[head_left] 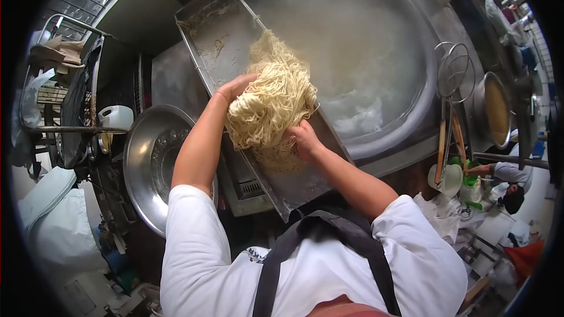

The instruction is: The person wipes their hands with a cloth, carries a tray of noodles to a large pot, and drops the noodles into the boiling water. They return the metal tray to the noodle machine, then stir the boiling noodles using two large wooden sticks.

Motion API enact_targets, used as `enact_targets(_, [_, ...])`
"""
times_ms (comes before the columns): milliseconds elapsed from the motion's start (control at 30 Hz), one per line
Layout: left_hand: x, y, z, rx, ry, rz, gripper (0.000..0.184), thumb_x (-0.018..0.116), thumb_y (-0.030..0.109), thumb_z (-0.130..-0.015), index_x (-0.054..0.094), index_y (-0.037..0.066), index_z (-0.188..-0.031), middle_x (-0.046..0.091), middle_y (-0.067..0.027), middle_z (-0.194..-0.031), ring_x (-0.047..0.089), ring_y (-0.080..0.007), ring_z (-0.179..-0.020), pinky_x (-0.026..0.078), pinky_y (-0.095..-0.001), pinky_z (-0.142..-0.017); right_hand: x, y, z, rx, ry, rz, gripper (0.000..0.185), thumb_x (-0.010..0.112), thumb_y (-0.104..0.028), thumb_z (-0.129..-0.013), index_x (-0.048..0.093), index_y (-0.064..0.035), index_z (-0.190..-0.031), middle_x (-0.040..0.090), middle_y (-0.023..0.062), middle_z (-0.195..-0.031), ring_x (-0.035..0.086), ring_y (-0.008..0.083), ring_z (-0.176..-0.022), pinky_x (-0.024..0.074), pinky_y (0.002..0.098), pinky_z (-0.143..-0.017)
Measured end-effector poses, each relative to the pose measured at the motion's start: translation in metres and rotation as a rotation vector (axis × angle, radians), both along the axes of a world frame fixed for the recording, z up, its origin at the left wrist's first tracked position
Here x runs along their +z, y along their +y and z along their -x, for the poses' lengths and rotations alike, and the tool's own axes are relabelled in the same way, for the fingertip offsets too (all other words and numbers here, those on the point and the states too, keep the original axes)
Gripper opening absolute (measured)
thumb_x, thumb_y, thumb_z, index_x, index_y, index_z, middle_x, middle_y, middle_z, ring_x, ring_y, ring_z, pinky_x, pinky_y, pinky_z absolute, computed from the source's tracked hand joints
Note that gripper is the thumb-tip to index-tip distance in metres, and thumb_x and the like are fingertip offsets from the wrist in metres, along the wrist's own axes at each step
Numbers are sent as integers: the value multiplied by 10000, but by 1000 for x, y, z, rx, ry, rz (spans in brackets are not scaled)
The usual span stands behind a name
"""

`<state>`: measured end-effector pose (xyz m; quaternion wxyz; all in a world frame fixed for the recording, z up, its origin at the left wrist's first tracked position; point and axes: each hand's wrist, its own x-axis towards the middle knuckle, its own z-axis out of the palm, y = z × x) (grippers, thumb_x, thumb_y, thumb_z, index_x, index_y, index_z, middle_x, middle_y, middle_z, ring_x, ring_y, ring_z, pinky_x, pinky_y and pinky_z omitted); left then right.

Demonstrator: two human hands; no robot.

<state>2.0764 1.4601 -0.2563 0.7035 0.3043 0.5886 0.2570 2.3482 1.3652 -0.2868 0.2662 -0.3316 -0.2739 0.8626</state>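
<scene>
Both hands hold a big tangled heap of pale noodles [276, 97] above a long metal tray [220, 53]. My left hand [236, 87] presses on the heap's left side, its fingers partly sunk in the strands. On the lower right side, my right hand [304, 140] grips the noodles with curled fingers. Some loose strands stick to the tray's upper end. Right beside the tray, a large round vat [411, 105] contains cloudy, steaming liquid with foam at its lower part.
A wide metal bowl [138, 170] stands left of the tray, near a white jug [116, 116]. Wire strainers [452, 73] with wooden handles and a metal pot [496, 110] are at the right. Another person [517, 173] is at the far right.
</scene>
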Motion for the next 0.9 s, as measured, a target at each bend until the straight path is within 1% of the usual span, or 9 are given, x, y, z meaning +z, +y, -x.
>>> enact_targets(167, [96, -4, -7, 167, -475, -27, 434, 555, 316, -985, 595, 19, -1299, 668, -93, -1187, 658, -166, -1012, 558, -333, -903, 83, 29, -15, -27, -95, -276, 535, 666, -119, -814, 487, 30, -1295, 627, 110, -1135, 613, 201, -971, 516, 348, -842])
enact_targets(300, [205, 57, -9, 41, -311, -661, 381, 564, 265, -983, 602, 37, -1285, 662, -82, -1220, 645, -191, -1099, 542, -367, -936, 163, 100, -14, -221, 62, -482, 525, 738, -156, -815, 512, 56, -1239, 651, 150, -1073, 665, 215, -910, 567, 346, -772])
enact_targets(367, [271, 75, -32, 134, -397, -601, 378, 575, 233, -968, 600, 48, -1298, 672, -68, -1164, 653, -185, -1054, 540, -327, -878, 211, 151, -29, -248, -13, -624, 527, 755, -161, -770, 534, 46, -1201, 658, 133, -1018, 674, 201, -844, 578, 331, -666])
enact_targets(433, [300, 98, -47, 80, -310, -847, 313, 584, 175, -929, 632, 24, -1200, 682, -88, -1090, 653, -205, -967, 542, -345, -845, 235, 195, -32, -530, 110, -560, 343, 716, -109, -817, 613, 73, -1089, 690, 123, -954, 694, 196, -866, 589, 334, -703])
enact_targets(533, [324, 138, -60, -6, -171, -1216, 224, 597, 87, -870, 680, -12, -1053, 698, -118, -979, 653, -235, -837, 547, -371, -795, 253, 272, -53, -521, 221, -582, 223, 678, -80, -867, 628, 51, -1041, 680, 114, -949, 686, 233, -862, 571, 335, -738])
enact_targets(633, [303, 184, -59, 7, -417, -847, 330, 667, 238, -881, 683, 11, -1120, 702, -153, -1050, 668, -278, -898, 542, -430, -861, 221, 332, -92, -590, -663, -1634, 205, 585, -123, -920, 626, -51, -1107, 679, 128, -927, 606, 278, -979, 468, 428, -925])
enact_targets(733, [230, 240, -14, 74, 24, -851, 396, 623, 250, -921, 615, 38, -1255, 675, -58, -1094, 655, -176, -970, 521, -288, -802, 207, 366, -114, -449, 254, -645, 223, 653, -100, -894, 623, 22, -1079, 669, 109, -999, 661, 238, -908, 545, 357, -781])
enact_targets(833, [226, 179, -72, 198, 547, -708, 382, 683, 295, -852, 627, 51, -1140, 646, -38, -965, 616, -160, -848, 479, -282, -686, 230, 332, -130, -333, -193, -519, 326, 650, -173, -904, 596, 3, -1173, 641, 118, -1119, 610, 243, -1059, 503, 380, -848])
enact_targets(900, [166, 207, -34, 113, 647, -569, 404, 738, 343, -787, 598, 67, -1047, 596, -38, -898, 559, -170, -795, 459, -346, -627, 230, 299, -140, -292, -465, -518, 398, 657, -209, -901, 581, -5, -1234, 630, 122, -1181, 588, 247, -1133, 485, 377, -874])
